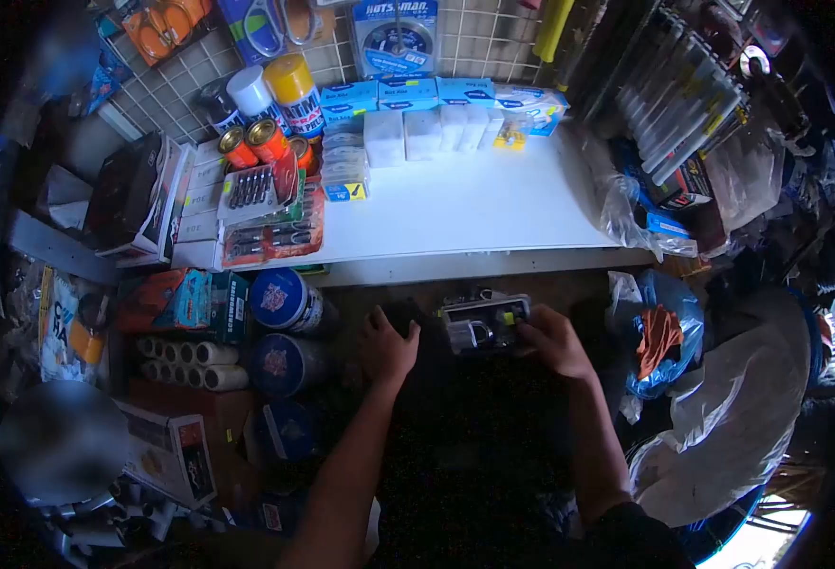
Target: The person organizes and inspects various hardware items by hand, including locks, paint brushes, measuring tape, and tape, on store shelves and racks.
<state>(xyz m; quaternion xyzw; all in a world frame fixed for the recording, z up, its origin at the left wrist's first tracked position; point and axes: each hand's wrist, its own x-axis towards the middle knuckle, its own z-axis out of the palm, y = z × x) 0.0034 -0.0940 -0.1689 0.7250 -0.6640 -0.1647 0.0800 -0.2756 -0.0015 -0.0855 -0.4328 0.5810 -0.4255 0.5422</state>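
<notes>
Forearms: the person's two bare forearms rise from the bottom edge, a dark sleeve at the base of the right one.
Padlock pack: a clear pack with a silver padlock inside, held in front of the white shelf, below its front edge.
Right hand: the right hand is clamped on the pack's right end, thumb and fingers pinching it; the rest of the pack juts out toward the left hand.
Left hand: the left hand is just left of the pack, apart from it, fingers bent and thumb raised; a dark patch lies beside them, and I cannot tell whether they close on anything.
Left of the hands: blue-lidded tubs stacked in a column, white rolls and a screwdriver box beyond.
Right of the hands: a blue plastic bag with a rust-coloured cloth on it.
On the shelf: blue boxes in a row along the back, spray cans at their left.
Behind: a wire grid hung with packaged goods.
</notes>
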